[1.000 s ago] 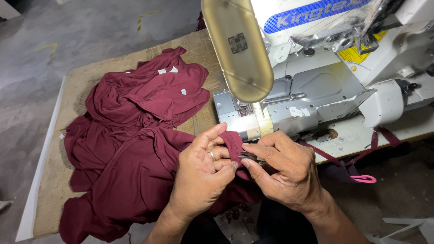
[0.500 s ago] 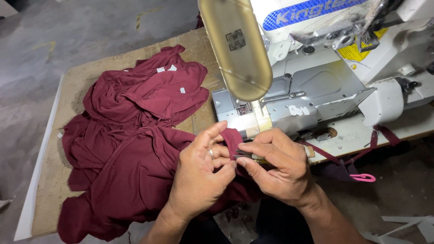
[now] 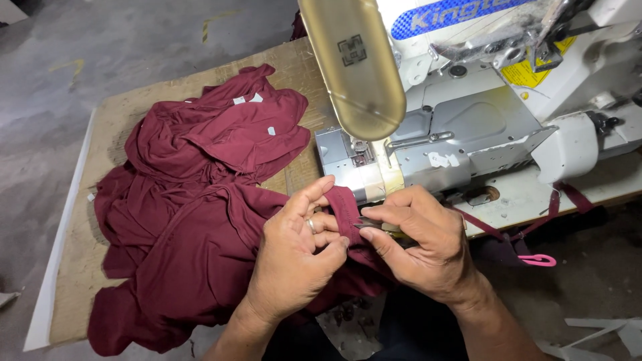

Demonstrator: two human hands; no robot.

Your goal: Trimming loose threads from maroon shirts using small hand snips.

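A pile of dark red garments [image 3: 194, 220] lies on the worn wooden table [image 3: 107, 127]. My left hand [image 3: 294, 261] pinches a folded edge of the dark red fabric [image 3: 344, 210] just in front of the sewing machine's bed. My right hand [image 3: 424, 244] holds a small metal snipper [image 3: 371, 226] with its tip at that same fabric edge. Both hands meet at the table's front edge. A ring shows on my left hand.
A white industrial sewing machine [image 3: 481, 113] fills the upper right, with a tan oblong lamp head [image 3: 354, 63] hanging over it. A dark red strip and a pink clip [image 3: 538, 259] dangle off the table edge at right. Grey concrete floor [image 3: 60, 53] surrounds the table.
My hands have shifted slightly on the fabric edge; the right hand's fingers have closed in nearer the fold. The garment pile has not moved.
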